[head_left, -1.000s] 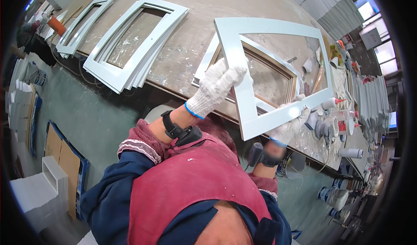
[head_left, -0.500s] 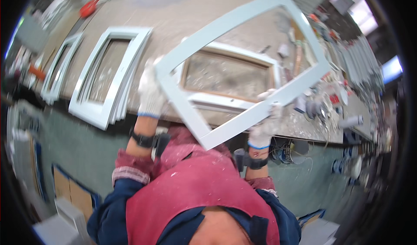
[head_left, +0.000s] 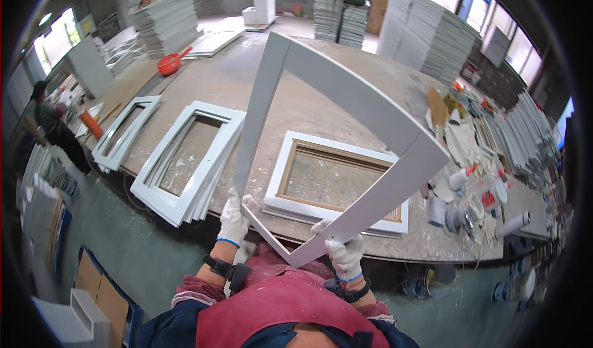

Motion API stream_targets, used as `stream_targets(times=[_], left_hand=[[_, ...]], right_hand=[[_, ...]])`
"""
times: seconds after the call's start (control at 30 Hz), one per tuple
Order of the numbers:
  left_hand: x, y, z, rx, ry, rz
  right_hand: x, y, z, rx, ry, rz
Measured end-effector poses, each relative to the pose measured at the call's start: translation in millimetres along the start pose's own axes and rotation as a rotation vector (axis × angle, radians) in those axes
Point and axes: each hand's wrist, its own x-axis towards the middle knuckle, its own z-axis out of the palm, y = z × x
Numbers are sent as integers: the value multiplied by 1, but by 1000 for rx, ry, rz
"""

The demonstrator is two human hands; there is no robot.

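Observation:
A pale white rectangular frame (head_left: 384,200) is held up at a slant in front of me, its lower corner close to my apron. Gloved in white, my left hand (head_left: 233,219) is closed around its left side near the bottom. My right hand (head_left: 344,255), also gloved, grips the lower right rail, with fingers showing through the opening. Beyond and below the held frame, a small stack of white frames with brown inner edges (head_left: 281,166) lies on the worktable (head_left: 204,79).
Leaning stacks of white frames (head_left: 162,195) and smaller frames (head_left: 106,158) lie at the table's left. A red dipper (head_left: 168,64) sits farther back. Bottles, tape rolls (head_left: 458,219) and cloths crowd the right side. Another person (head_left: 58,125) stands far left; stacked panels (head_left: 426,36) rise behind.
The held frame has swung to a steeper angle, its far corner now towards the upper left. Both hands keep their hold. My view has tilted up, showing more of the room.

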Motion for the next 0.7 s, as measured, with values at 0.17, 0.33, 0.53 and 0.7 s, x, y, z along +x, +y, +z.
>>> stream_targets(times=[0.17,0.33,0.53,0.7], left_hand=[[-13,-3,-16,-86,-95,-32],[-15,-2,-33,-128,-286,-18],[-33,2,-19,-10,-280,8],[-47,5,-38,-154,-315,-32]], right_hand=[[-2,-1,6,-138,-111,14],[-6,-1,10,-47,-126,73],[-5,8,3,122,-94,191],[12,8,9,29,-113,52]])
